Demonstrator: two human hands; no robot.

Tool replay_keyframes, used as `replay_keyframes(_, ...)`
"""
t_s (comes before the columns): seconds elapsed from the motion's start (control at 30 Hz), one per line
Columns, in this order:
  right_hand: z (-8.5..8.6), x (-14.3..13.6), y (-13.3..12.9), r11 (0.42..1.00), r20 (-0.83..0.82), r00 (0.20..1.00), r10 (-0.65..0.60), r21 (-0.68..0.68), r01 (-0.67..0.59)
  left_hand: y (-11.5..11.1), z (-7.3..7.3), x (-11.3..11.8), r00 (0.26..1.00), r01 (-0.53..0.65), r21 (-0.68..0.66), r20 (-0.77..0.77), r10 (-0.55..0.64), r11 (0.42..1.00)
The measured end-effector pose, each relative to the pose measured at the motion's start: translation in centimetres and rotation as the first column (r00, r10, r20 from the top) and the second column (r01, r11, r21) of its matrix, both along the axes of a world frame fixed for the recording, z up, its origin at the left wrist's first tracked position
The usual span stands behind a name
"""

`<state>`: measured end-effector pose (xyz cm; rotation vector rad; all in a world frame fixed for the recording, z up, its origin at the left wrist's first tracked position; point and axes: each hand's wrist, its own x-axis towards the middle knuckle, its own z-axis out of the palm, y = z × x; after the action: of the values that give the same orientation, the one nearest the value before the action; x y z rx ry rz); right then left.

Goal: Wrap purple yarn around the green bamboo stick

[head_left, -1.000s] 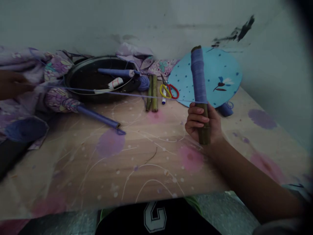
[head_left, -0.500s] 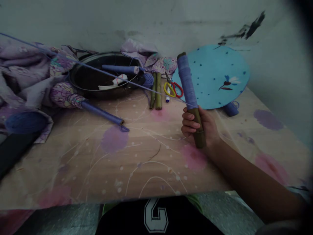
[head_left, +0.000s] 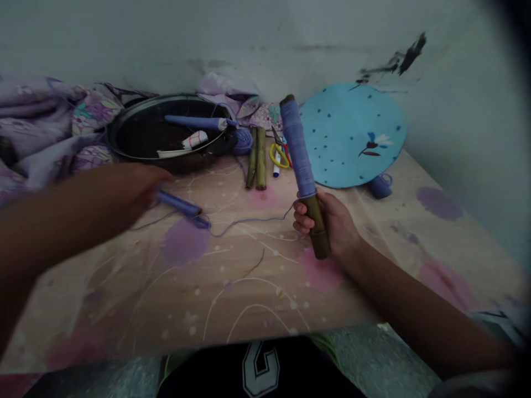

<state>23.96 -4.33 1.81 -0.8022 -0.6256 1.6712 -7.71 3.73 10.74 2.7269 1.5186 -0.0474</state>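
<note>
My right hand (head_left: pixel 332 221) is wrapped round the bare lower end of a bamboo stick (head_left: pixel 299 149), held nearly upright with its top leaning left. Purple-blue yarn covers its upper part. From the stick a slack strand of yarn (head_left: pixel 244 221) trails left across the table. My left hand (head_left: pixel 143 190), smeared by motion, is over the left side of the table. Its fingers do not show clearly. Beside it, partly hidden, lies another yarn-wrapped stick (head_left: pixel 182 204) with a loop at its end.
A black pan (head_left: pixel 124 149) holding a wrapped stick stands at the back, with a yarn ball (head_left: pixel 243 141) beside it. Two bare bamboo pieces (head_left: pixel 260 160), scissors (head_left: pixel 279 155) and a blue round fan-like board (head_left: pixel 352 132) are nearby. Floral cloth (head_left: pixel 37 116) lies at left.
My left hand and forearm have come into view from the left. The yarn, taut up to the upper left before, now lies slack on the table. My right hand keeps its grip.
</note>
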Motion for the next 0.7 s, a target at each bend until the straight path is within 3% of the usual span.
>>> replay_keyframes(0.07,-0.2,-0.3,-0.2,0.999,0.013,0.999,0.033,0.002,-0.033,-1.5,-1.0,2.7,0.968,0.167,-0.032,0.195,-0.158,0.985)
replay_keyframes(0.13,-0.4,-0.7,-0.3,0.999,0.042,0.998,0.052,-0.018,-0.051,-3.2,-2.6,6.1,0.853,0.294,-0.115,0.480,-0.206,0.949)
replay_keyframes(0.2,-0.5,-1.1,-0.5,0.998,0.085,0.995,0.051,-0.034,-0.048,-4.5,-4.5,9.7,0.693,0.315,-0.239,0.719,-0.050,0.918)
replay_keyframes(0.27,-0.6,-1.3,-0.8,0.999,0.122,0.992,0.042,-0.027,-0.039,-5.2,-6.5,12.7,0.458,0.385,-0.358,0.874,0.160,0.850)
replay_keyframes(0.33,-0.6,-1.5,-1.0,1.000,0.152,0.988,0.031,-0.005,-0.031,-5.6,-8.1,14.8,0.260,0.447,-0.452,0.891,0.372,0.771)
replay_keyframes(0.4,-0.6,-1.6,-1.2,1.000,0.176,0.984,0.030,0.000,-0.031,-5.8,-9.1,16.0,0.130,0.473,-0.514,0.844,0.520,0.716)
replay_keyframes(0.47,-0.5,-1.6,-1.3,0.999,0.203,0.979,0.034,-0.006,-0.033,-6.0,-9.5,16.5,0.075,0.498,-0.546,0.801,0.594,0.673)
replay_keyframes(0.6,-0.4,-1.5,-1.1,1.000,0.246,0.969,0.018,0.004,-0.019,-6.0,-9.6,16.3,0.106,0.575,-0.580,0.753,0.650,0.577)
replay_keyframes(0.7,-0.4,-1.6,-1.0,1.000,0.251,0.968,0.011,0.012,-0.015,-5.6,-9.6,15.9,0.153,0.592,-0.553,0.792,0.591,0.587)
